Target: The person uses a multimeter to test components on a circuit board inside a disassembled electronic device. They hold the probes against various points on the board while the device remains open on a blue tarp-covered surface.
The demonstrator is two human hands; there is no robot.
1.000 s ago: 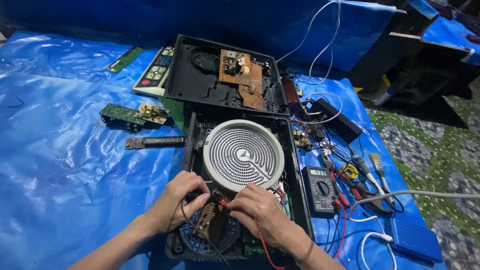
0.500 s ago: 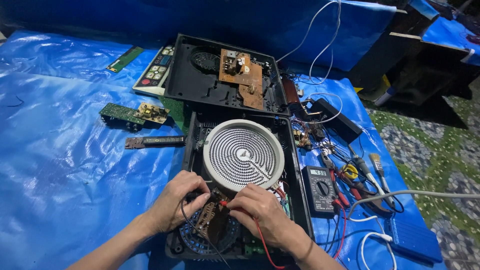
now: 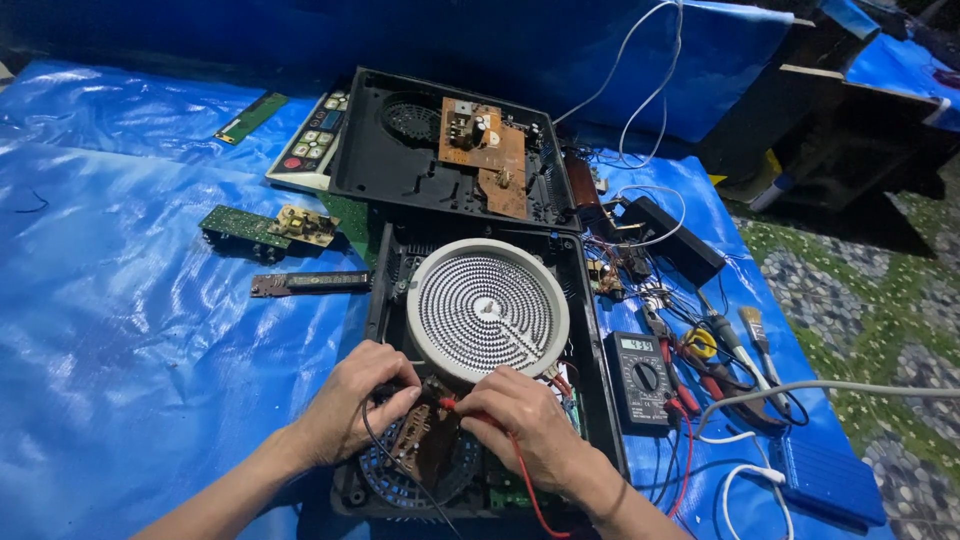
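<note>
Opened cooktop under test. My left hand pinches a black probe, fingers closed around it; my right hand pinches a red probe likewise. Both tips meet over the brown circuit board, directly beneath my grip. The round heating coil lies just beyond my knuckles; the multimeter sits beside my right hand.

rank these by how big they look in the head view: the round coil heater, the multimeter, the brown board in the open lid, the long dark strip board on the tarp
1. round coil heater
2. brown board, though it lies farther from the camera, so its true size may be nearer the heater's
3. multimeter
4. strip board: about as long as the multimeter, far thinner
</note>
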